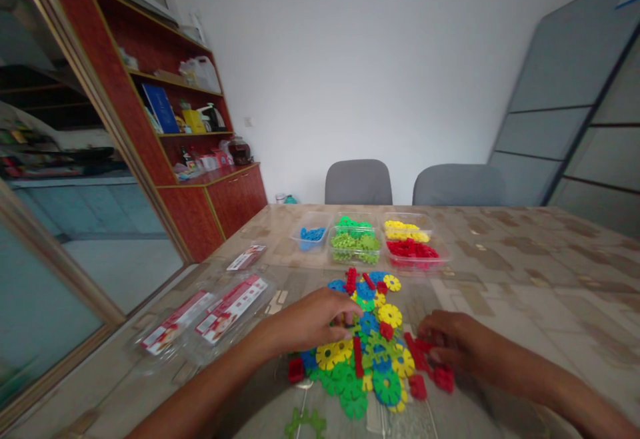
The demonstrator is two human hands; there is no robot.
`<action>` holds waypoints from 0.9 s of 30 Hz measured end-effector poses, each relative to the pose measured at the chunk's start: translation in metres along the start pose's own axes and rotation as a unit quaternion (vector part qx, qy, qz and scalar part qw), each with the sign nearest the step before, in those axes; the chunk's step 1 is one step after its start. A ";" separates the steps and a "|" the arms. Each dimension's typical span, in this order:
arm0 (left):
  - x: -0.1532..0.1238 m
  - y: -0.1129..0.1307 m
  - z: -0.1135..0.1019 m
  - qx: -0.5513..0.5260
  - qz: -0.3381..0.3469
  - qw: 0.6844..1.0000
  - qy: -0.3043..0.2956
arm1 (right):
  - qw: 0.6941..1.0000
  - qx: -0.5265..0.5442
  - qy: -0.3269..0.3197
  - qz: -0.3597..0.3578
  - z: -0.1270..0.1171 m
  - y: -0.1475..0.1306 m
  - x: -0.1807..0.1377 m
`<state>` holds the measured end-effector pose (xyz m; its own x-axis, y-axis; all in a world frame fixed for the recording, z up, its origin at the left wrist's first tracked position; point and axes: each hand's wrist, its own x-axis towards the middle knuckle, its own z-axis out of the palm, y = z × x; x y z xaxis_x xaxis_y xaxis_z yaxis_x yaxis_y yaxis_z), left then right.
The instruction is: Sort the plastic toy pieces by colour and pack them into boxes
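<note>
A loose pile of plastic building pieces lies on the table: yellow notched discs (390, 316), green discs (387, 386), blue discs (369, 323), light-green toothed pieces (377, 351) and red blocks and bars (358, 357). My left hand (323, 316) reaches over the left side of the pile, its fingers curled in above the pieces; what they hold, if anything, is hidden. At the pile's right edge, my right hand (450, 339) has its fingers bent around red connector pieces (423, 354). One light-green toothed piece (306, 424) lies apart near the front edge.
Behind the pile stand clear boxes holding blue pieces (313, 234), green pieces (355, 247), and yellow and red pieces (413, 250). Clear lidded packages with labels (233, 309) lie at the left. Two grey chairs (359, 182) stand beyond the table (500, 279).
</note>
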<state>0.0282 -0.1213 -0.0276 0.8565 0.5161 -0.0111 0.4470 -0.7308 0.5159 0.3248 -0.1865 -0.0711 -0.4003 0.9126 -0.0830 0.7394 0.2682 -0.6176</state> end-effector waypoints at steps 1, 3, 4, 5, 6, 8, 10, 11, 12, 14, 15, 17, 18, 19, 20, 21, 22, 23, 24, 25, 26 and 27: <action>-0.001 0.000 0.001 0.014 -0.005 1.000 -0.005 | 1.000 -0.012 0.006 0.004 0.002 0.000 0.001; -0.003 -0.001 0.004 0.040 -0.020 0.999 -0.011 | 0.999 -0.029 0.024 0.013 0.007 0.002 0.004; -0.003 -0.001 0.006 0.048 -0.027 0.998 -0.011 | 0.999 -0.033 0.030 0.016 0.009 0.003 0.006; -0.003 -0.002 0.009 0.052 -0.032 0.998 -0.011 | 0.999 -0.034 0.032 0.017 0.010 0.004 0.007; -0.003 -0.002 0.012 0.053 -0.035 0.998 -0.010 | 0.999 -0.034 0.034 0.016 0.011 0.005 0.008; -0.001 -0.002 0.016 0.057 -0.031 0.998 -0.003 | 0.999 -0.033 0.031 0.011 0.011 0.005 0.009; 0.000 -0.001 0.017 0.059 -0.020 0.998 0.005 | 0.999 -0.026 0.029 0.003 0.011 0.001 0.009; 0.000 -0.001 0.017 0.057 -0.012 0.998 0.005 | 0.999 -0.021 0.030 -0.003 0.010 -0.001 0.009; 0.000 0.000 0.016 0.053 -0.004 0.999 0.003 | 0.999 -0.017 0.032 -0.010 0.010 -0.004 0.009; -0.001 0.002 0.013 0.045 0.009 0.999 -0.005 | 0.999 -0.008 0.031 -0.029 0.012 -0.009 0.009; -0.002 0.003 0.011 0.045 0.010 0.999 -0.009 | 0.999 -0.007 0.027 -0.037 0.014 -0.012 0.009; -0.002 0.006 0.010 0.051 0.005 0.999 -0.016 | 0.999 -0.012 0.028 -0.043 0.018 -0.015 0.010; -0.003 0.008 0.011 0.056 0.003 0.998 -0.020 | 0.999 -0.016 0.031 -0.038 0.020 -0.016 0.010; -0.003 0.009 0.013 0.060 0.002 0.998 -0.024 | 0.999 -0.019 0.034 -0.030 0.021 -0.016 0.010; -0.003 0.011 0.016 0.064 0.003 0.998 -0.027 | 0.999 -0.019 0.037 -0.021 0.022 -0.016 0.011; -0.002 0.013 0.018 0.069 0.004 0.997 -0.028 | 0.999 -0.016 0.036 -0.014 0.023 -0.017 0.011; -0.002 0.014 0.021 0.076 0.002 0.997 -0.029 | 0.999 -0.012 0.033 -0.011 0.023 -0.017 0.011; -0.002 0.015 0.023 0.084 0.000 0.996 -0.028 | 0.999 -0.010 0.029 -0.011 0.023 -0.016 0.012; -0.002 0.016 0.025 0.091 -0.002 0.996 -0.026 | 1.000 -0.010 0.027 -0.012 0.023 -0.015 0.012; -0.001 0.018 0.026 0.096 -0.003 0.995 -0.022 | 0.999 -0.015 0.026 -0.012 0.024 -0.015 0.013; -0.001 0.018 0.027 0.099 -0.006 0.995 -0.019 | 0.999 -0.023 0.025 -0.009 0.024 -0.014 0.014; 0.000 0.019 0.027 0.098 -0.007 0.995 -0.017 | 0.999 -0.032 0.025 -0.006 0.025 -0.013 0.015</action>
<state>0.0433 -0.1475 -0.0410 0.8565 0.5138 -0.0489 0.4982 -0.7982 0.3388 0.2961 -0.1843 -0.0842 -0.3839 0.9227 -0.0355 0.7677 0.2976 -0.5675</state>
